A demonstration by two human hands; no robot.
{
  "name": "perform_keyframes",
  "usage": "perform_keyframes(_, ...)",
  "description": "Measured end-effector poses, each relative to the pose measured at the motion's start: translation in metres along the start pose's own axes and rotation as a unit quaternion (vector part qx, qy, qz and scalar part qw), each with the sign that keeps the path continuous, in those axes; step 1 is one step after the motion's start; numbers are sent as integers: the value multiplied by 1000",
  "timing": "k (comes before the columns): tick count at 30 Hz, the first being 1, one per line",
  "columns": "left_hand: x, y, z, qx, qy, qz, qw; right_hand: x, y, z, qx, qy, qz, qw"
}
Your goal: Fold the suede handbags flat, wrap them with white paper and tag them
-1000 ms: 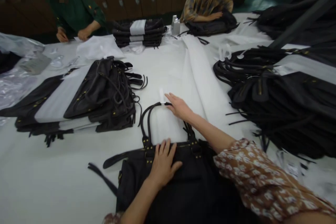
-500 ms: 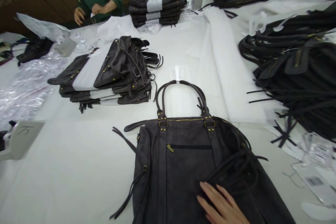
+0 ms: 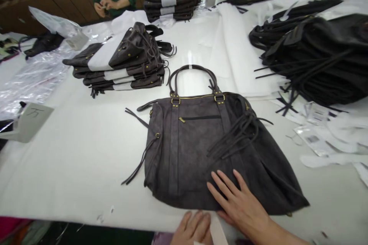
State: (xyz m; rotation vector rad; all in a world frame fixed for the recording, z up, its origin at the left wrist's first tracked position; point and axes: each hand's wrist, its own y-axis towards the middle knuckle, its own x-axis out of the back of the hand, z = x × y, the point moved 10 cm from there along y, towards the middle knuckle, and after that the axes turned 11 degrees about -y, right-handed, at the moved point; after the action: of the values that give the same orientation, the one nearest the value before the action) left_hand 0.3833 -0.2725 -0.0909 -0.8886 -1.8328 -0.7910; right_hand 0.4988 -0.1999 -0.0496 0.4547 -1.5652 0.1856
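A dark grey handbag [image 3: 198, 149] lies flat on the white table, its two handles pointing away from me and its tassel fringe spread over the right side. My right hand [image 3: 241, 204] rests on the bag's lower part with fingers spread. Just below the bag, at the table's near edge, my left hand [image 3: 194, 227] has curled fingers around a white strip [image 3: 217, 230], which looks like paper. The bottom of the frame cuts off part of that hand and strip.
Stacked dark bags with white bands [image 3: 120, 59] sit at back left, near plastic wrap [image 3: 37, 76]. A pile of black bags [image 3: 319, 59] is at right, with tags [image 3: 312, 138] and white foam sheeting [image 3: 238, 57]. Two people work across the table.
My view has tilted down, showing the whole bag and the table's near edge. My left hand with the white strip has come into view. My right hand still lies on the bag, fingers wider.
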Motion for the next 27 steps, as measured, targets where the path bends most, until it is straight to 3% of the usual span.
perform_keyframes(3, 5, -23, -8, -51, 50, -102, 992, -1, -9, 12, -2, -27, -18, 999)
perform_keyframes(6, 18, -34, -10, -17, 44, -126, 991, 9, -9, 20, 25, -59, -47, 997)
perform_keyframes(10, 20, -36, -4, 52, 40, -31, 997, 23, -6, 21, 30, -85, -65, 994)
perform_keyframes(14, 14, -41, -8, -40, 27, 66, 997, 29, -8, 22, 7, -125, -98, 987)
perform_keyframes(17, 18, -39, 5, -49, 48, 83, 994, 25, -10, 25, -11, -142, -114, 983)
perform_keyframes(22, 16, -20, 8, -73, 100, 32, 992, 15, -15, 30, -41, -171, -132, 976)
perform_keyframes(27, 6, -15, -3, -104, 141, -102, 979, 9, -18, 33, -57, -182, -155, 969)
